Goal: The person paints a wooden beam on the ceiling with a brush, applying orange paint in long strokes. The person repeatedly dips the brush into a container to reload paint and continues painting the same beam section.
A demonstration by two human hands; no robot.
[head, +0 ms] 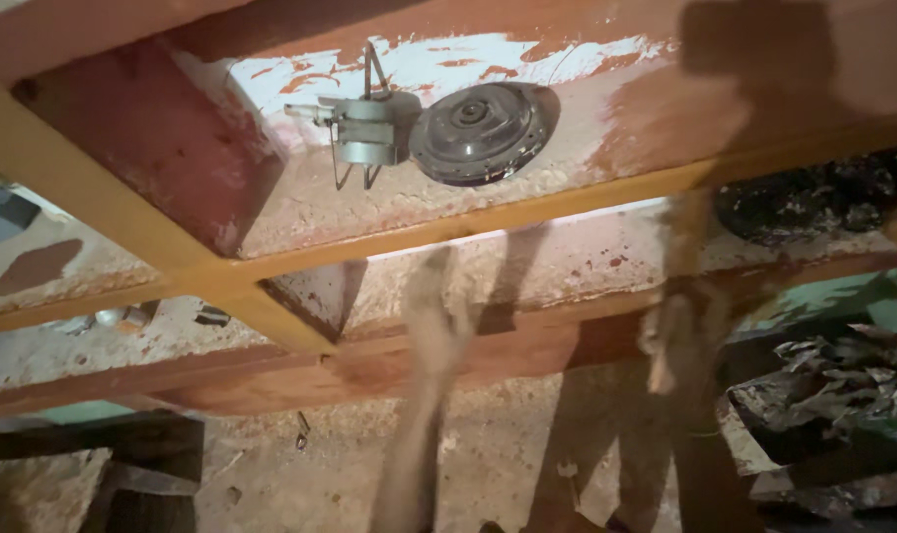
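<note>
Both of my arms reach up from the bottom of the view and are heavily motion-blurred. My left hand (438, 306) is in front of the middle shelf's orange wooden edge (527, 345). My right hand (671, 336) is at the same edge, further right. The blur hides the fingers of both hands, and whether either holds anything. On the upper shelf (567, 148), well above both hands, a dark round metal disc (480, 131) lies beside a grey metal part (364, 128) with wire clips.
The worn red and white shelves have orange wooden rails and a divider (142, 227). Dark lumpy parts (814, 197) sit on the middle shelf at right. A heap of dark scrap (833, 385) lies lower right. Small items (113, 318) rest on the left shelf.
</note>
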